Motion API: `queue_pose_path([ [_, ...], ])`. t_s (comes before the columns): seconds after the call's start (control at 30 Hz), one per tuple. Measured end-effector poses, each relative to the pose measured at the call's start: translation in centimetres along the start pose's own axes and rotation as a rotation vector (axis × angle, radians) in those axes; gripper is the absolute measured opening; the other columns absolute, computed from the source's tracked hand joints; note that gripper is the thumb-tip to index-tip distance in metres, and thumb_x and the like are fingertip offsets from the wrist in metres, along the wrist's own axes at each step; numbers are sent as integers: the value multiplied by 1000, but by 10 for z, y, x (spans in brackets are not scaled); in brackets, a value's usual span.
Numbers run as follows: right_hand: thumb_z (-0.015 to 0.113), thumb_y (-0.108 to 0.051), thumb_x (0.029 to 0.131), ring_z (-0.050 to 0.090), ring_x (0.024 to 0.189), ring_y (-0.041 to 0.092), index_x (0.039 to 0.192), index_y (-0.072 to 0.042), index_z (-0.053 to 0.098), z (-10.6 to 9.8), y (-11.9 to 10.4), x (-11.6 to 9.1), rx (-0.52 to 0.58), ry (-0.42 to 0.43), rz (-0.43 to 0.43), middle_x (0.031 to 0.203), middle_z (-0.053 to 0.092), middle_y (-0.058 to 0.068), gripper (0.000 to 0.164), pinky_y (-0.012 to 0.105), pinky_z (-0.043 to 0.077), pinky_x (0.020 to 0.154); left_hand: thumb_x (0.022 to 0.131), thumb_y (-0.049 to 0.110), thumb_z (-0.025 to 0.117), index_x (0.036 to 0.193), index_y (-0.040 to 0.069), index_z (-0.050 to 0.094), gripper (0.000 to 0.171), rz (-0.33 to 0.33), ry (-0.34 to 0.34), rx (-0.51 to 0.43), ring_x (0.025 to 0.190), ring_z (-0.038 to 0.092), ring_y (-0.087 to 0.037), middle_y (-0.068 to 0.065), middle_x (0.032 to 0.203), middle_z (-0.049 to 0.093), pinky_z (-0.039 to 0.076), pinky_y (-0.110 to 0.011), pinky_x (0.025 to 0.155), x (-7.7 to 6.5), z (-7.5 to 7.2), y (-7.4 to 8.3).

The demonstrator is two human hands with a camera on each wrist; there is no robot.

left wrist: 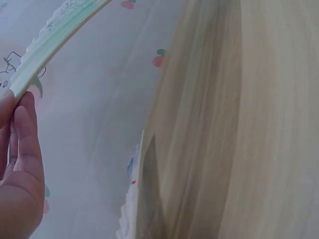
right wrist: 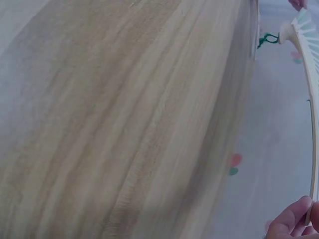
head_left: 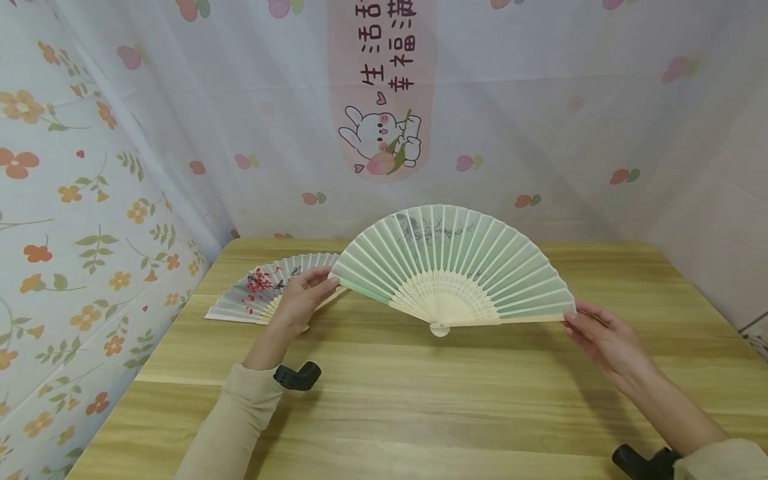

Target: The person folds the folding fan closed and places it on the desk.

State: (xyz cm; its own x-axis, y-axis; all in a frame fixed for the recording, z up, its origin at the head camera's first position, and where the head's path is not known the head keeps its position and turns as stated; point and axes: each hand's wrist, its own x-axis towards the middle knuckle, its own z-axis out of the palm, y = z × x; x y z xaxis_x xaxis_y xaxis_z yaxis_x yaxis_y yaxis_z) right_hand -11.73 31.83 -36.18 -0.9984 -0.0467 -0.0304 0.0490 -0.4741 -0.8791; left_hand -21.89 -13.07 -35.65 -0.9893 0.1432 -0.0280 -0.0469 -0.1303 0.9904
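Note:
A pale green folding fan point(head_left: 444, 267), spread wide with a dark printed branch on its cloth, is held up above the table. My left hand point(head_left: 300, 300) pinches the end of its left outer rib between thumb and fingers, as the left wrist view also shows at the fan's edge point(left wrist: 55, 47). At the opposite end my right hand point(head_left: 612, 343) pinches the other outer rib point(right wrist: 313, 134). In the right wrist view a green cord loop point(right wrist: 269, 39) hangs by the pivot. Behind my left hand lies a white-grey folding fan point(head_left: 240, 300) with red blossoms, spread and partly hidden.
The wooden table point(head_left: 420, 413) spans the space below both hands. A white curtain point(head_left: 540, 120) with fruit prints and a rabbit picture hangs at its back edge. On the left hangs a flowered cloth point(head_left: 90, 253).

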Motion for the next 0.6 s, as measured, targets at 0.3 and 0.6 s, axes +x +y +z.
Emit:
queue_pose_path([
  [0.3, 51, 1, 87, 61, 84, 12, 98, -9, 60, 9, -5, 5, -95, 4, -16, 91, 60, 2, 17, 21, 49, 75, 87, 2, 54, 116, -7, 45, 32, 36, 5, -22, 85, 57, -6, 3, 90, 56, 45, -21, 84, -3, -6, 5],
  [0.6, 51, 5, 86, 61, 84, 14, 98, -6, 59, 19, -13, 12, -56, -21, -52, 91, 59, 4, 18, 22, 49, 76, 87, 2, 54, 101, 8, 54, 15, 81, 20, -61, 86, 57, -6, 5, 90, 58, 44, -21, 84, -9, -14, 8],
])
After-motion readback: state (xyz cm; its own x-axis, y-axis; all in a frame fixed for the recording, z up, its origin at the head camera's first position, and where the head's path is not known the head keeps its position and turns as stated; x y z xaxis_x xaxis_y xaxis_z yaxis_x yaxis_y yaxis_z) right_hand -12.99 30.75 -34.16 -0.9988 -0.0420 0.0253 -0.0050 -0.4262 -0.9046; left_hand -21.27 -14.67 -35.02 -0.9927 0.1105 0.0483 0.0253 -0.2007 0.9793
